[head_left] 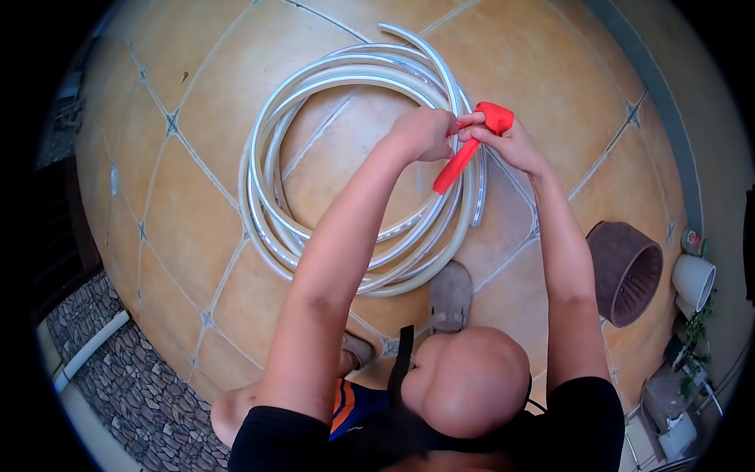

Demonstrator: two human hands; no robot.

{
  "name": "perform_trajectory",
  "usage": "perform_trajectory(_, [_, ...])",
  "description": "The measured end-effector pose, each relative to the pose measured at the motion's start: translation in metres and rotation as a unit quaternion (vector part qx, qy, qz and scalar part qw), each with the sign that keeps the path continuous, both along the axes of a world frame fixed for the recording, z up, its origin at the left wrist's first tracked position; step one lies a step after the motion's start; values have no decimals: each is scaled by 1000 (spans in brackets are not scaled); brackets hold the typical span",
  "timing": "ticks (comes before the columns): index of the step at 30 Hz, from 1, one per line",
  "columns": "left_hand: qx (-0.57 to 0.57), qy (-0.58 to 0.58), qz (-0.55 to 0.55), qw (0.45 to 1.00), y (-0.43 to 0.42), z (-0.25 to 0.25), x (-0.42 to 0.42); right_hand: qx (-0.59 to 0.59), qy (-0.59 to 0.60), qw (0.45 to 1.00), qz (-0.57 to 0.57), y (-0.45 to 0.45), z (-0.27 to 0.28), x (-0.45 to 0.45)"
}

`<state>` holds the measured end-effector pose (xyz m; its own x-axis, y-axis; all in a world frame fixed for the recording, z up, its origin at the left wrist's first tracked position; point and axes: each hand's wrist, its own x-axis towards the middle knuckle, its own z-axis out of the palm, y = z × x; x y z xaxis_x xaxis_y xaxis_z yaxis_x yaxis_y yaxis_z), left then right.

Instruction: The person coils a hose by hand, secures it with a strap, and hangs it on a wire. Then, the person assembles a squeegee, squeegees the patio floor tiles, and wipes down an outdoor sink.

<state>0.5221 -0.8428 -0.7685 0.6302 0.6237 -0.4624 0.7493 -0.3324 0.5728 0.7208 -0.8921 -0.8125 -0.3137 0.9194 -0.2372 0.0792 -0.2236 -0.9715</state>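
Note:
A coil of clear hose [263, 134] with whitish stripes lies on the tiled floor in front of me. At the coil's upper right side, my left hand [425, 132] is closed, its fingertips at a red strip of cloth or ribbon [450, 169]. My right hand [510, 145] pinches the same strip, part of which is looped over its fingers. One tail of the strip hangs down across the hose. Exactly how the strip passes around the hose is hidden by the fingers.
A brown plant pot [629, 271] lies tipped at the right, beside a white pot [694, 282] and some plants [696, 338]. My shoe [451, 295] is at the coil's near edge. A pebbled strip [118, 377] with a white pipe [90, 352] runs at lower left.

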Motion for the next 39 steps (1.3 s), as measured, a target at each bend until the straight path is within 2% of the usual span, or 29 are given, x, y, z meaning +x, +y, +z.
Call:
perform_trajectory(1, [14, -58, 62, 996, 1, -12, -1, 17, -39, 998, 46, 1, 5, 1])
perform_trajectory(3, [45, -175, 185, 966, 6, -45, 1, 205, -162, 965, 23, -3, 15, -13])
perform_trajectory(5, [71, -98, 189, 975, 10, -50, 10, 416, -302, 858, 13, -5, 13, -17])
perform_trajectory(7, [53, 9, 153, 987, 16, -53, 24, 436, -315, 842, -38, -6, 3, -18])
perform_trajectory(9, [-3, 23, 161, 987, 20, -46, 36, 421, -339, 838, -70, -7, -7, -20])
perform_trajectory(10, [-32, 31, 165, 985, 21, -42, 41, 483, -338, 803, -89, -4, -13, -19])
perform_trajectory(11, [33, 35, 115, 992, 18, -49, 44, 541, -335, 764, -108, 2, -20, -18])
perform_trajectory(12, [-57, -41, 159, 985, 20, -65, 48, 596, -330, 721, -127, 5, -26, -17])
perform_trajectory(13, [-145, -115, 200, 962, 23, -62, 51, 585, -355, 718, -129, 2, -22, -17])
perform_trajectory(15, [-212, -182, 289, 916, 20, -59, 50, 561, -405, 710, -130, -6, -12, -14])
perform_trajectory(16, [-244, -214, 332, 886, 15, -50, 51, 539, -407, 724, -139, -8, -10, -12])
perform_trajectory(19, [-192, -414, 436, 775, -3, -38, 57, 486, -391, 764, -168, -12, -8, -9])
perform_trajectory(22, [-182, -482, 442, 734, -12, -52, 52, 446, -338, 807, -190, -15, -9, -8])
perform_trajectory(25, [-250, -553, 515, 605, -17, -52, 42, 338, -324, 865, -180, -26, -21, 2])
perform_trajectory(28, [-262, -521, 690, 428, 0, -91, 9, 176, -352, 906, -157, -49, -57, 35])
perform_trajectory(30, [-294, -545, 674, 402, 0, -100, 3, 82, -339, 926, -145, -53, -78, 49])
perform_trajectory(31, [-313, -550, 669, 390, -4, -102, 0, 25, -199, 958, -204, -48, -83, 52])
perform_trajectory(32, [-327, -592, 629, 383, -3, -99, -2, -38, -55, 964, -256, -43, -87, 53])
perform_trajectory(33, [-336, -599, 596, 417, -2, -96, -2, -92, 91, 945, -301, -35, -91, 54])
perform_trajectory(34, [-344, -605, 559, 450, 0, -77, 1, -89, 174, 907, -373, -22, -31, 11])
perform_trajectory(35, [-352, -608, 523, 483, -1, -53, 5, -89, 242, 894, -368, -11, -7, -6])
perform_trajectory(36, [-355, -618, 498, 494, -3, -25, 10, -88, 308, 875, -362, -4, 11, -17])
perform_trajectory(39, [-321, -606, 438, 581, -6, 23, -5, -100, 455, 835, -294, 9, 12, -5])
